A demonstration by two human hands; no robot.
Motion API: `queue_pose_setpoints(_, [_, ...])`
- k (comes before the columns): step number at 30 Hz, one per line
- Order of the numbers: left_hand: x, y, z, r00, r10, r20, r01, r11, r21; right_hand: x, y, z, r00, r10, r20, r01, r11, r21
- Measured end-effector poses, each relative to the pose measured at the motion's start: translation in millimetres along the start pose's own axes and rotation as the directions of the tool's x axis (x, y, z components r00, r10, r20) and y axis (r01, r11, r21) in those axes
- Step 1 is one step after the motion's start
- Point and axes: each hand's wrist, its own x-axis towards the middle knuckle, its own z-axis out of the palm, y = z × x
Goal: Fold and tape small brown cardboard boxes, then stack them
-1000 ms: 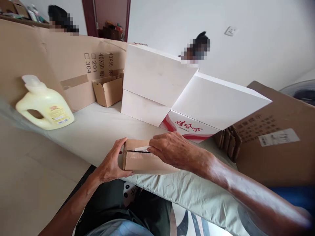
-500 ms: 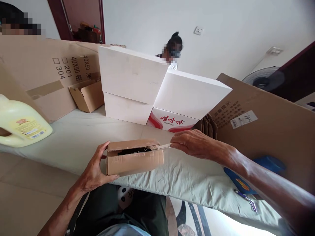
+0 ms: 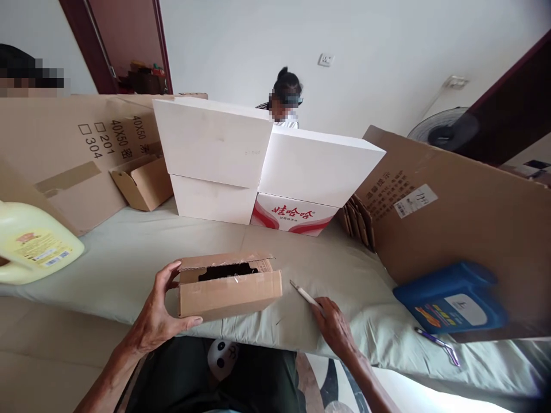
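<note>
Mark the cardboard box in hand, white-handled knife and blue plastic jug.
Cardboard box (image 3: 230,296), head view: front panel.
White-handled knife (image 3: 307,296), head view: handle.
Blue plastic jug (image 3: 451,298), head view: labelled side.

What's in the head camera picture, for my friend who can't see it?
The left hand holds a brown box, its top partly open, over a green cloth, and the right hand holds a pale tool. White boxes stand behind, with a yellow jug far left and a blue jug at right.
</note>
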Motion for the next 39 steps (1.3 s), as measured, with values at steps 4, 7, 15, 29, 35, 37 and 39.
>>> queue_pose_setpoints(4, [4, -4, -5.3, 0.999, 0.039, 0.02, -0.039, 0.999, 0.035, -8, -22, 15, 0.999, 0.036, -0.039, -0.03, 0.987, 0.159])
queue_pose_setpoints(7, [8, 6, -15.2, 0.993, 0.007, 0.116, -0.019, 0.994, 0.105, 10, -65, -1, 1.0, -0.005, -0.007, 0.008, 0.891, 0.453])
queue_pose_setpoints(15, [23, 37, -35.1, 0.964, -0.151, 0.219, 0.176, 0.979, -0.101, 41, -174, -21, 0.948, -0.282, -0.145, 0.311, 0.732, 0.606])
queue_pose_setpoints(29, [54, 74, -28.1, 0.944, -0.269, 0.189, 0.247, 0.96, 0.13, 41, -177, -41, 0.859, -0.493, -0.14, 0.487, 0.701, 0.521])
queue_pose_setpoints(35, [61, 81, -38.7, 0.953, 0.018, 0.302, -0.13, 0.926, 0.355, 69, -184, -45, 0.751, -0.644, 0.143, 0.488, 0.688, 0.538])
queue_pose_setpoints(37, [63, 84, -39.8, 0.924, 0.051, 0.379, -0.221, 0.879, 0.423, 80, -187, -50, 0.685, -0.693, 0.225, 0.531, 0.686, 0.496])
queue_pose_setpoints(39, [66, 85, -38.1, 0.9, 0.059, 0.432, -0.278, 0.841, 0.464, 90, -190, -54, 0.612, -0.753, 0.241, 0.616, 0.645, 0.453])
